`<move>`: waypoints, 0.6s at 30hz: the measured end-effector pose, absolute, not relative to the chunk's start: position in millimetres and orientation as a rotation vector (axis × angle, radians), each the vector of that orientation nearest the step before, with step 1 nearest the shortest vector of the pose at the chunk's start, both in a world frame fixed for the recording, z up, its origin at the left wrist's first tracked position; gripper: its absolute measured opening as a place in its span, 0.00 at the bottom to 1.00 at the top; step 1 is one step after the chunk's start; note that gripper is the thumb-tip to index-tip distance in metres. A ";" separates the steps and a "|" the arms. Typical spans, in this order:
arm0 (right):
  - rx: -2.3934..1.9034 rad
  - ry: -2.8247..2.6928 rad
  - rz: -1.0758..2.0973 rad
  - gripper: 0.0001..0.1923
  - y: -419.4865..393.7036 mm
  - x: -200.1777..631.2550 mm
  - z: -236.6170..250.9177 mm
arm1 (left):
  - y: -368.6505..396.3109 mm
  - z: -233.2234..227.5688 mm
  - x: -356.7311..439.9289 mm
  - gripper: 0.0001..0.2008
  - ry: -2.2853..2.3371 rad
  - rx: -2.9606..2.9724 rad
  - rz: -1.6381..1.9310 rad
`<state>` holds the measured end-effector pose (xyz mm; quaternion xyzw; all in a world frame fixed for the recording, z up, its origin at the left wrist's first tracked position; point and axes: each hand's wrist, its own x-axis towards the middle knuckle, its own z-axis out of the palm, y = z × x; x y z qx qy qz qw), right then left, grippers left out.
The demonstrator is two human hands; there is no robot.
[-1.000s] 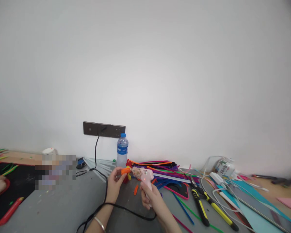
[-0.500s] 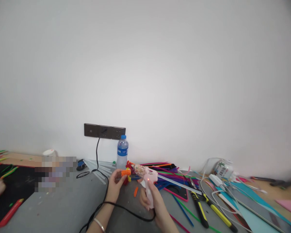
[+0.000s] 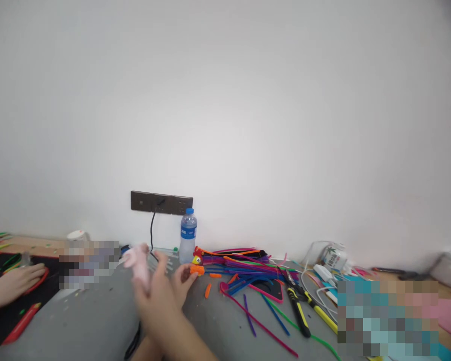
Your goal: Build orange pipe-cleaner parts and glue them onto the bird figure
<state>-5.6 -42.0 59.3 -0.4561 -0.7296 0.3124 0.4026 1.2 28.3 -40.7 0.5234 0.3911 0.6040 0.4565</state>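
My right hand (image 3: 156,298) reaches across to the left, blurred by motion, and grips a pink glue gun (image 3: 138,261) whose nozzle points left. Partly hidden behind it, my left hand (image 3: 184,282) pinches a small orange pipe-cleaner piece (image 3: 197,269) just above the grey tabletop (image 3: 93,326). A small red and yellow pipe-cleaner figure (image 3: 197,256) stands right behind that piece. The gun's black cord (image 3: 152,235) runs up to a dark wall socket strip (image 3: 161,202).
A water bottle (image 3: 188,235) stands by the wall. Coloured pipe cleaners (image 3: 240,260) are heaped right of it, with loose orange bits (image 3: 208,291), yellow-black hand tools (image 3: 297,307) and white cables (image 3: 323,275) beyond. Another person's hand (image 3: 17,281) rests on a black mat at left, near a red pen (image 3: 20,323).
My right hand has swung the glue gun from the middle, by the orange piece, over to the left across my left arm. The left hand keeps the orange piece in about the same place.
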 end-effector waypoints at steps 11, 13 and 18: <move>-1.392 -2.343 0.461 0.49 -51.2 -84.7 7.5 | 21.7 -30.8 -6.0 0.12 0.927 1.350 1.412; -1.411 -2.347 0.454 0.47 -50.5 -82.4 0.2 | 21.6 -30.9 -5.7 0.11 0.922 1.354 1.390; -1.485 -2.284 0.361 0.36 -66.5 -76.4 -1.4 | 22.5 -31.6 0.1 0.14 0.933 1.344 1.398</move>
